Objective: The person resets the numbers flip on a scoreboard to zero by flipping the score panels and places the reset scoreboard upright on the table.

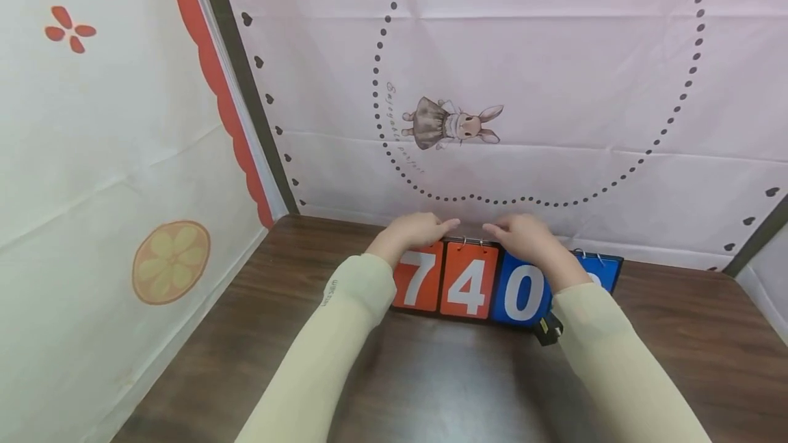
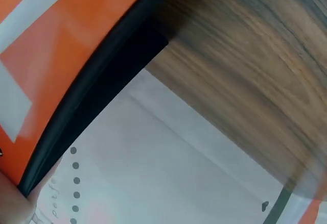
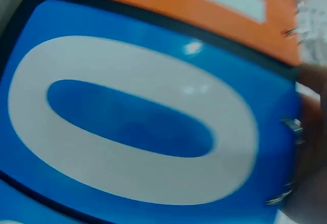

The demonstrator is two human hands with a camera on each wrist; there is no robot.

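A flip scoreboard (image 1: 469,280) stands tilted on the table, with red cards showing 7 and 4 and blue cards beside them. One blue card (image 3: 127,117) reads 0; the last is partly hidden behind my right wrist. My left hand (image 1: 415,231) grips the top edge above the red 7, its fingers behind the board. Above the blue 0, my right hand (image 1: 529,236) holds the same edge near the metal rings (image 3: 294,127). The left wrist view shows the board's black side edge (image 2: 97,76) and a bit of a finger at its corner.
The dark wooden table (image 1: 443,381) extends in front of the board and to both sides. Close behind rises a pale pink cloth (image 1: 554,87) with a printed rabbit. A white cloth (image 1: 111,156) hangs along the left side.
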